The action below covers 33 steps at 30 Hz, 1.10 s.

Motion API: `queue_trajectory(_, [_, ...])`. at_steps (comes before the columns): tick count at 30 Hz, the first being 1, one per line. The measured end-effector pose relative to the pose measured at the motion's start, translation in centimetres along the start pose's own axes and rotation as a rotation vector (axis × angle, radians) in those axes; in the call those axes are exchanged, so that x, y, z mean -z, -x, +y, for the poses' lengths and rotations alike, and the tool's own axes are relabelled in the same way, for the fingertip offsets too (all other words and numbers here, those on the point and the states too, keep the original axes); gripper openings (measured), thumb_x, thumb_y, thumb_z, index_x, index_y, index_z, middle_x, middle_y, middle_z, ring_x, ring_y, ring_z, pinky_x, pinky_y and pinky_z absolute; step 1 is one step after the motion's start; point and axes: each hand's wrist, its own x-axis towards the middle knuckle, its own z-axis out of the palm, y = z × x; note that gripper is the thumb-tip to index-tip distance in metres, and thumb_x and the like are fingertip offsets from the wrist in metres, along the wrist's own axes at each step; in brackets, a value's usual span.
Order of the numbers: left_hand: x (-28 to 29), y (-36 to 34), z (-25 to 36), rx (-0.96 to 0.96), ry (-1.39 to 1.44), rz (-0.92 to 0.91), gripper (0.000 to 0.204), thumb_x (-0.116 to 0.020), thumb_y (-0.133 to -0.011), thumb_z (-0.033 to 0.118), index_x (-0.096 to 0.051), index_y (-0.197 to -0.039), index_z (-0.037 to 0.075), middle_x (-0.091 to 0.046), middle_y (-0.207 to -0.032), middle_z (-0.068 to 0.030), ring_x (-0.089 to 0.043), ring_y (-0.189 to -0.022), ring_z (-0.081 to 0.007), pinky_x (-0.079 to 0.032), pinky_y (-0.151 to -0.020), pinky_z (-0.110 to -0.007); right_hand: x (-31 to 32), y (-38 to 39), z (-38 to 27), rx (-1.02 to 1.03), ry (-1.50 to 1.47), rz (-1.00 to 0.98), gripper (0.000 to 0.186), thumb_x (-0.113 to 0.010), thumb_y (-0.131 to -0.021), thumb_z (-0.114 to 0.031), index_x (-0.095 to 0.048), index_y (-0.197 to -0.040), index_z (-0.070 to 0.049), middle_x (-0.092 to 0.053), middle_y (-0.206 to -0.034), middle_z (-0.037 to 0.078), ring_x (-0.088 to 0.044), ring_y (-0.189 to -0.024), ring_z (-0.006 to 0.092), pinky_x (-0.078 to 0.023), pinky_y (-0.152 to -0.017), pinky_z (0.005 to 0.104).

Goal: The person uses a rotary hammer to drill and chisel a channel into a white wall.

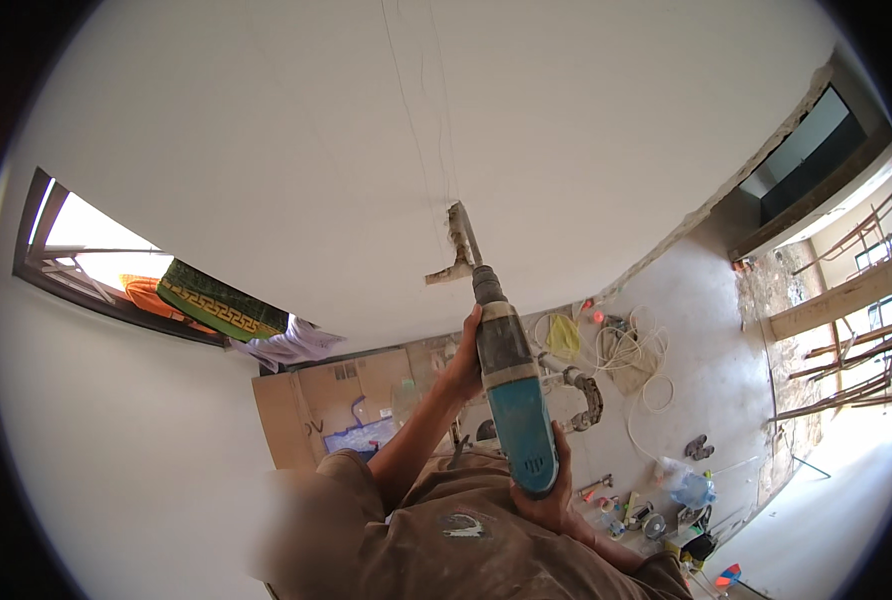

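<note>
Our left grip [463, 362] is closed about the forward part of the teal and dark power drill [521, 420], while our right grip [554, 503] clasps its rear end; we have it in front of our chest, pointed at the white wall [296, 150]. Its bit [471, 238] lies along the ragged groove [455, 230] there; we cannot tell whether the tip touches; cardboard [278, 412] is below, leftward.

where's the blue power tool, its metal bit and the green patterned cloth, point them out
Blue power tool [522, 425]: head view, on its blue casing.
Metal bit [471, 239]: head view, midway along its shaft.
Green patterned cloth [220, 302]: head view, near its middle.
</note>
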Motion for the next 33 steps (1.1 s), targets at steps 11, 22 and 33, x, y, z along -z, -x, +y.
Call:
queue_trajectory(11, [3.6,0.2,-0.6,0.076,0.009,0.069,0.085,-0.031,-0.086,0.08,-0.054,-0.12,0.005,-0.061,-0.119,-0.0186,-0.067,-0.092,-0.0257,-0.057,-0.081,-0.041,-2.0,1.6,4.9,0.107,-0.016,-0.059,0.103,-0.077,-0.072,-0.016,-0.011,-0.147,0.009,-0.038,-0.137,0.029,-0.048,-0.124,0.0372,-0.042,-0.101,0.0422])
queue_trajectory(22, [0.9,-1.3,1.7,0.037,0.046,0.088,0.072,-0.04,-0.09,0.073,-0.056,-0.116,0.007,-0.065,-0.098,-0.0103,-0.066,-0.09,-0.0232,-0.056,-0.081,-0.039,-2.4,-1.2,2.9,-0.131,-0.307,0.022,0.106,-0.076,-0.07,-0.004,-0.008,-0.151,0.0,-0.041,-0.137,0.021,-0.049,-0.124,0.0283,-0.042,-0.101,0.0389])
queue_trajectory(33, [-6.4,-3.1,3.9,-0.032,0.165,0.053,0.065,-0.048,-0.09,0.067,-0.054,-0.122,0.01,-0.06,-0.113,-0.0121,-0.06,-0.106,-0.0262,-0.05,-0.094,-0.044,5.9,-7.2,-6.7,-0.036,0.012,-0.054,0.089,-0.063,-0.077,0.003,-0.014,-0.151,-0.006,-0.048,-0.128,0.018,-0.053,-0.117,0.0235,-0.044,-0.097,0.0373])
